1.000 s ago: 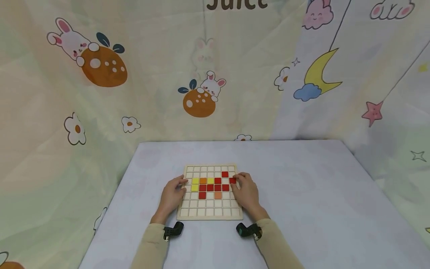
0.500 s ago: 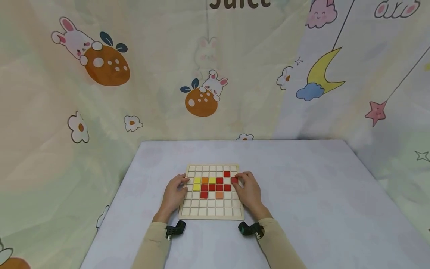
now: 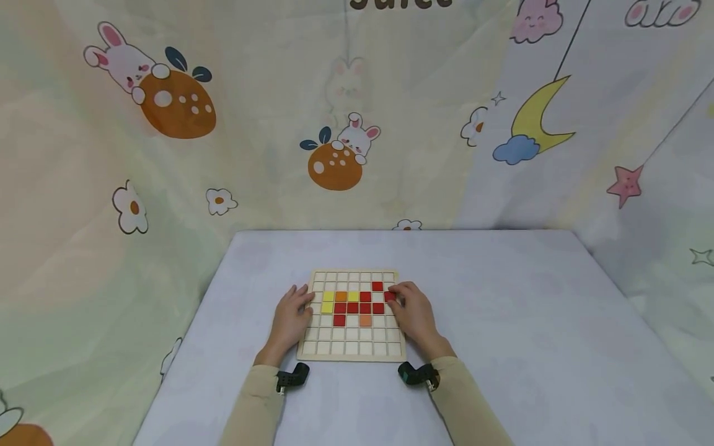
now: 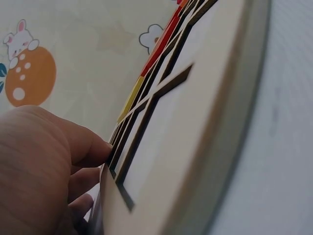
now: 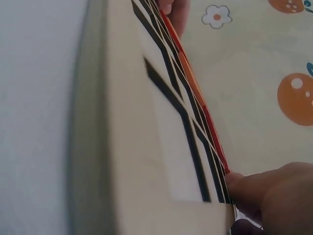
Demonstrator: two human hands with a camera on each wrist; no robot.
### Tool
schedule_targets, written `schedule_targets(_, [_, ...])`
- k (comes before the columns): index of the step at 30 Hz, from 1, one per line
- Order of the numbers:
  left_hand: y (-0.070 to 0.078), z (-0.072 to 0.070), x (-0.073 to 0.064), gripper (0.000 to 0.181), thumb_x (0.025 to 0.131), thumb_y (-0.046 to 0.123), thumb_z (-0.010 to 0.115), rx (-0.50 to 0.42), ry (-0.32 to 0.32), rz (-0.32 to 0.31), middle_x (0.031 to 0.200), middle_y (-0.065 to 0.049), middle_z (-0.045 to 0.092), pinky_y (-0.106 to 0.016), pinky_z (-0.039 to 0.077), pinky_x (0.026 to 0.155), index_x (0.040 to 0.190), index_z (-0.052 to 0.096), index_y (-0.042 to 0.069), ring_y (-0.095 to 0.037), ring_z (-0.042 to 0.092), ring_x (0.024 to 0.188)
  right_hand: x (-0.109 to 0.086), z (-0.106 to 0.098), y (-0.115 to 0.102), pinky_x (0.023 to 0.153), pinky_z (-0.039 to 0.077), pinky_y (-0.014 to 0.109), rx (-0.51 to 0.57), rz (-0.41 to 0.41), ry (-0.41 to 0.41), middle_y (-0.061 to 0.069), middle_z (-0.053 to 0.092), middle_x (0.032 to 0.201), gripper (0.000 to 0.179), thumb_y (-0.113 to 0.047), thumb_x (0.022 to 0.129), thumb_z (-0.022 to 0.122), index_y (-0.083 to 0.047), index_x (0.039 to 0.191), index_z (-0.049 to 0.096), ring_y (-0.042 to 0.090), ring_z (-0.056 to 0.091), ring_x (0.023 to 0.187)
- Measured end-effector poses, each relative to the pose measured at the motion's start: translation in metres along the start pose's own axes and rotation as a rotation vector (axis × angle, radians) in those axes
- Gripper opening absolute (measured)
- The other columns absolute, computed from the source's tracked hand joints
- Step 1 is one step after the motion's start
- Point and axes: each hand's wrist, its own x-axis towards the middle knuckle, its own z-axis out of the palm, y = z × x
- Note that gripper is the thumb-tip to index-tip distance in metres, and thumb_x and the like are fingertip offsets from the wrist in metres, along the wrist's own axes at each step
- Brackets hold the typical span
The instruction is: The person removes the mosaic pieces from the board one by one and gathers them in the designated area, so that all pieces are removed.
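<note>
A square wooden grid board [image 3: 351,357] lies on the table with pale cells and a patch of red, yellow and orange squares. My left hand [image 3: 290,314] grips its left edge; the left wrist view shows one fingertip on the face and other fingers behind the rim. At the right edge my right hand [image 3: 415,311] holds the board between thumb and fingers, overlapping a red square [image 3: 389,297] in the last column. In the right wrist view that thumb [image 5: 247,188] meets the red end of a row, while the other fingers are mostly hidden.
The board stands near the middle of a table [image 3: 502,328] under a pale cloth. Behind it hangs a printed backdrop [image 3: 268,124] with rabbits, oranges and flowers. A small black wrist camera [image 3: 292,376] sits at the left sleeve, another camera [image 3: 417,374] at the right.
The whole head view shifts slightly, with board and hands moving a little rightward in it. Both hands keep their places on the board, and the coloured squares stay the same.
</note>
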Motion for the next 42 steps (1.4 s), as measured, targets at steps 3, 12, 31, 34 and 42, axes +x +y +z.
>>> schedule_targets(3, [-0.001, -0.001, 0.0, 0.038, 0.092, 0.009, 0.059, -0.004, 0.007, -0.006, 0.151, -0.006, 0.044, -0.054, 0.016, 0.119, 0.13, 0.063, 0.007, -0.029, 0.022, 0.147, 0.004, -0.001, -0.002, 0.07, 0.046, 0.031, -0.026, -0.003, -0.038, 0.007, 0.062, 0.115, 0.028, -0.015, 0.088, 0.073, -0.009, 0.114, 0.071, 0.017, 0.052, 0.08])
schedule_targets(12, [-0.002, 0.001, -0.002, 0.037, 0.09, 0.006, 0.061, -0.014, 0.035, 0.023, 0.149, -0.01, 0.046, -0.055, 0.019, 0.117, 0.126, 0.066, 0.007, -0.031, 0.027, 0.145, 0.008, -0.006, -0.003, 0.062, 0.039, 0.028, -0.035, 0.052, -0.101, 0.005, 0.06, 0.106, 0.029, -0.015, 0.087, 0.074, -0.01, 0.115, 0.07, 0.016, 0.048, 0.074])
schedule_targets(31, [-0.001, -0.003, -0.002, 0.025, 0.089, 0.006, 0.062, -0.039, 0.031, 0.015, 0.149, -0.01, 0.046, -0.053, 0.019, 0.118, 0.113, 0.07, 0.008, -0.03, 0.028, 0.145, 0.013, -0.024, 0.022, 0.059, 0.041, 0.028, 0.095, 0.057, 0.023, 0.008, 0.059, 0.11, 0.03, -0.012, 0.089, 0.07, -0.008, 0.119, 0.068, 0.017, 0.048, 0.07])
schedule_targets(34, [-0.002, -0.002, -0.002, 0.025, 0.091, 0.008, 0.061, -0.036, 0.031, 0.01, 0.149, -0.01, 0.045, -0.053, 0.02, 0.117, 0.115, 0.069, 0.008, -0.03, 0.028, 0.145, 0.013, -0.027, 0.027, 0.063, 0.041, 0.03, 0.073, 0.079, 0.044, 0.01, 0.06, 0.112, 0.031, -0.012, 0.089, 0.07, -0.008, 0.12, 0.068, 0.02, 0.05, 0.075])
schedule_targets(42, [-0.003, -0.001, 0.0, 0.023, 0.093, 0.014, 0.062, -0.04, 0.019, -0.006, 0.151, -0.01, 0.043, -0.05, 0.02, 0.119, 0.114, 0.068, 0.007, -0.027, 0.027, 0.145, 0.011, -0.03, 0.035, 0.079, 0.048, 0.043, 0.069, 0.099, 0.061, 0.015, 0.062, 0.112, 0.03, -0.012, 0.089, 0.07, -0.005, 0.118, 0.068, 0.029, 0.057, 0.093])
